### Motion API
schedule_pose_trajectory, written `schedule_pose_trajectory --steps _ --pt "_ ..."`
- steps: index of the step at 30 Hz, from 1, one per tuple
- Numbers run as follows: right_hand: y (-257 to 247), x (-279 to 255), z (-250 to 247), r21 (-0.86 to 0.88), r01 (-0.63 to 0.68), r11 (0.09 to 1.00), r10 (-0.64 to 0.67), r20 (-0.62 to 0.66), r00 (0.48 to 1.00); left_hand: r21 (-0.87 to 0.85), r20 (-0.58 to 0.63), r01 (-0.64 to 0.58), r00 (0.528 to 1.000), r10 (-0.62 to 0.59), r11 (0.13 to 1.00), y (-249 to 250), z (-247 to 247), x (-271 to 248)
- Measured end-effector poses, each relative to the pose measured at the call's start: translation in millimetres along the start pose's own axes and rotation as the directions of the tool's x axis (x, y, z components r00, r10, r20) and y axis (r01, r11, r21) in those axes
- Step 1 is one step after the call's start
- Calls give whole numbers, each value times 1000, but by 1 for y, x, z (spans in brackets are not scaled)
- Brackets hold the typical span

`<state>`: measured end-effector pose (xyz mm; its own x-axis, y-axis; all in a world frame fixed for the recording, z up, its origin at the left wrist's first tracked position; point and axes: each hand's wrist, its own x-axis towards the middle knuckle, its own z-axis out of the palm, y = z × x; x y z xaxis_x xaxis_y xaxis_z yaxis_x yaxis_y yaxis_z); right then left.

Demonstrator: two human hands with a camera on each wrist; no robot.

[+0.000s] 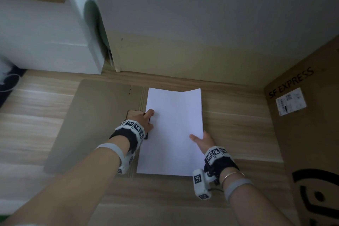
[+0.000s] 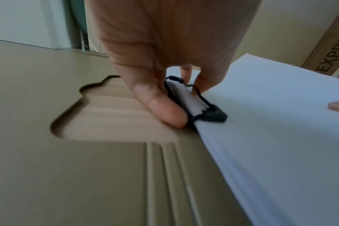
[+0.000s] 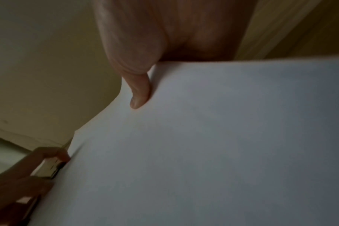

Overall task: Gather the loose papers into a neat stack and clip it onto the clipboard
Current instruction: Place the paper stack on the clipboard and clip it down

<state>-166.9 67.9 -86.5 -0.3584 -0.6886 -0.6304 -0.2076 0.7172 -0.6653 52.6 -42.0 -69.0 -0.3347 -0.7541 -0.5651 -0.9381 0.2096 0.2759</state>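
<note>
Wood-grain table (image 1: 238,126) against a pale wall (image 1: 201,14); white box (image 1: 45,42) far left, brown "SF EXPRESS" carton (image 1: 311,124) at right. Tan clipboard cover (image 1: 88,124) lies flat on the table, left of centre. White paper stack (image 1: 174,130) lies just right of it, long side running near to far, far edge slightly bowed. Black clip (image 2: 201,107) sits on the stack's left edge, about midway along. Left hand (image 1: 146,121): thumb (image 2: 164,110) on the clip's outer side, fingertips (image 2: 203,84) on the paper side, grip pinching the clip. Right hand (image 1: 203,142): at the stack's right edge, thumb (image 3: 140,90) on top of the sheets, fingers hidden beneath; grip pinching the stack, that edge raised a little.
</note>
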Motion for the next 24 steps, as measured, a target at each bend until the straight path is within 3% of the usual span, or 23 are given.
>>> schedule_pose_trajectory --steps 3,13,16,18,20,24 --pt "-1 -4 -10 20 -32 999 31 14 999 -16 24 31 999 -31 999 2 2 1" --pt "10 -15 -34 -155 -104 982 78 -166 983 -53 29 62 998 -60 997 0 8 4" --pt "9 -15 -32 -139 -104 985 78 -178 981 -41 -68 47 996 -49 998 -2 10 -1" --pt "9 -17 -31 -129 -99 987 74 -188 979 -125 -144 62 986 -80 990 -11 7 -9" --pt "10 -18 -30 -104 -100 990 79 -190 979 -252 -198 165 956 -217 954 -32 1 -18" --pt "11 -23 -29 -93 -99 991 80 -191 978 -279 -247 460 814 -526 843 -97 -7 -43"
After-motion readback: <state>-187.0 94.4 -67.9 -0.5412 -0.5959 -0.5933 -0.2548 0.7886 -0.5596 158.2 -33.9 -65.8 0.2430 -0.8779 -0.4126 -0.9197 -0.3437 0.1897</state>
